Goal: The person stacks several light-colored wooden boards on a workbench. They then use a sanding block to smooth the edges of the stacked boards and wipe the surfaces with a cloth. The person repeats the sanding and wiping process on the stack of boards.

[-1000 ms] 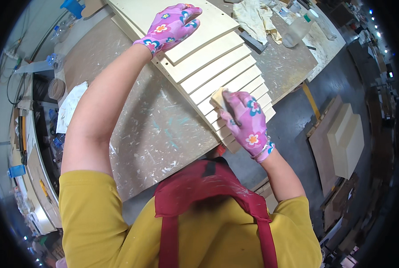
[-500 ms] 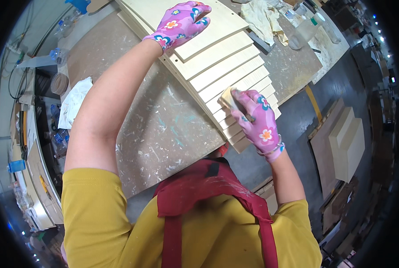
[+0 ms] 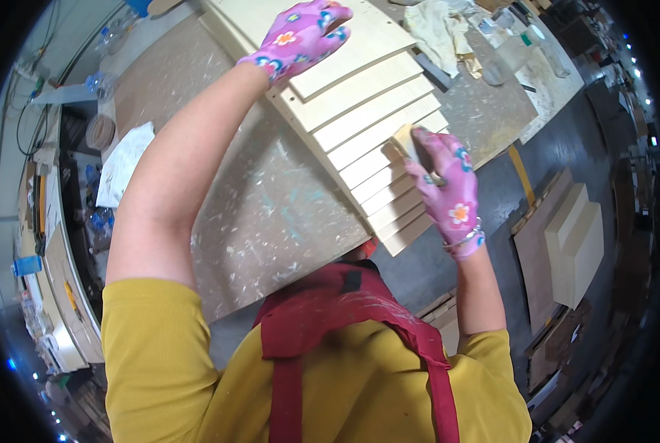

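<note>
Boards [image 3: 370, 122] pale, stepped | left hand [image 3: 304, 37] unclenched | right hand [image 3: 449, 184] gripping tan block [image 3: 404, 139]

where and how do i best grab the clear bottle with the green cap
Probably round the clear bottle at its body, below the green cap, coming from the near side: the body looks broad and rounded, the cap end narrower, and the pale cloth lies on its left. The right hand is nearer but holds a tan block.
</note>
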